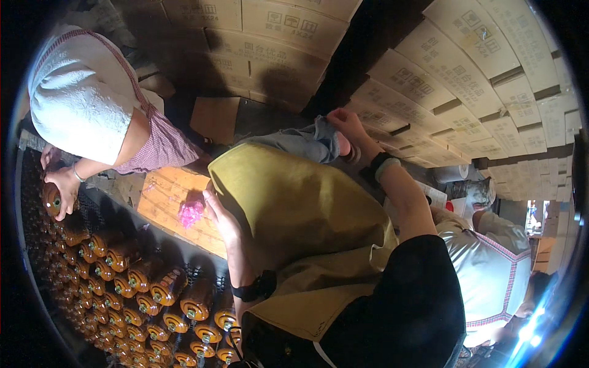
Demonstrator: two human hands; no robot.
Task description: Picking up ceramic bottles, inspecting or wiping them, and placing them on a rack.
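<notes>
The left hand (pixel 219 216) lies flat, fingers together, on the olive-yellow cloth apron (pixel 294 208), just right of a crumpled pink plastic wrapper (pixel 191 212). The right hand (pixel 345 122) pinches bunched blue denim fabric (pixel 310 142) beyond the apron.

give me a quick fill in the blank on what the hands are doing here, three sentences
1. The person's left hand rests on an olive-yellow ____.
2. The person's right hand touches a knee clad in blue ____ fabric.
3. A co-worker's hand grips one of the brown glazed ____ set in rows on the dark rack.

Missing words: apron; denim; insulators
</notes>
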